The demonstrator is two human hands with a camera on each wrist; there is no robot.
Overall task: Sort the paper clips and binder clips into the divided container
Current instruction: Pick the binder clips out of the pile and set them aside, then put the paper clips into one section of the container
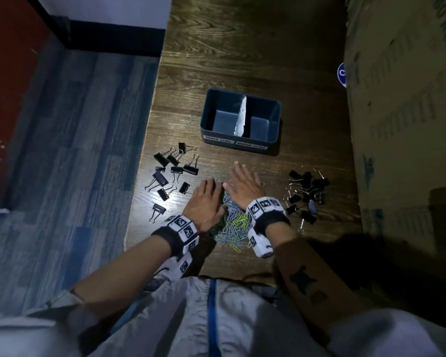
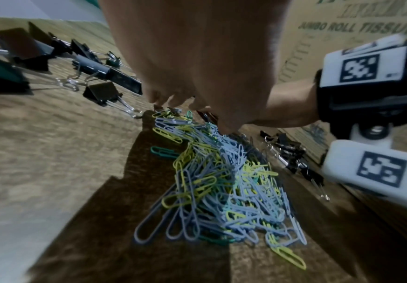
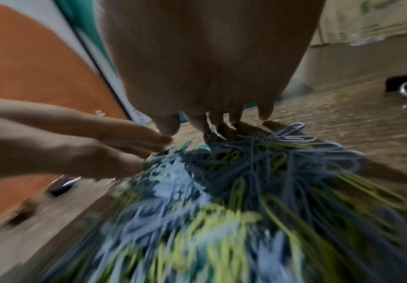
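Note:
A pile of blue, yellow and green paper clips [image 1: 233, 222] lies on the wooden table near its front edge. My left hand [image 1: 206, 199] touches the pile's left side with its fingers stretched toward it [image 3: 124, 141]. Flat on the pile's far right part rests my right hand [image 1: 242, 184], fingers straight [image 3: 212, 118]. Black binder clips lie in two groups, one to the left [image 1: 170, 173] and one to the right [image 1: 307, 194]. Beyond my hands stands the dark divided container [image 1: 211, 135] with a white paper divider [image 1: 242, 117]. Nothing shows in either compartment.
A large cardboard box [image 1: 402, 99] walls off the table's right side. The table's left edge [image 1: 142, 176] drops to a blue carpeted floor. Labels on the container's front read paper clips at left, binder clips at right.

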